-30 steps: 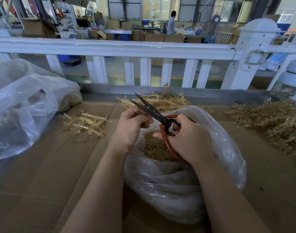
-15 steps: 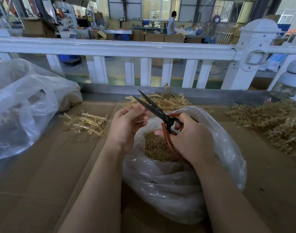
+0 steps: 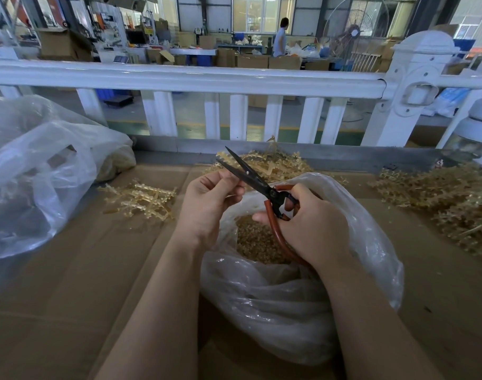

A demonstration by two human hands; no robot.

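The long black-bladed scissors with rust-red looped handles (image 3: 257, 182) slant above the middle of the cardboard-covered table (image 3: 83, 270). Their handles point toward the near right and their tips toward the far left, with the blades parted in a narrow V. The right hand (image 3: 314, 226) grips the handles, fingers threaded through the loops. The left hand (image 3: 207, 200) sits just left of the blades, its curled fingertips touching the lower blade. I cannot tell whether they pinch a piece there. Directly below both hands gapes the clear plastic bag (image 3: 275, 303) of small tan cut bits (image 3: 257, 242), so a snipped piece should drop straight in if it is fed across the blade axis. The pile of uncut tan plastic sprues (image 3: 278, 167) lies at the far edge beyond the tips, nearer the left hand.
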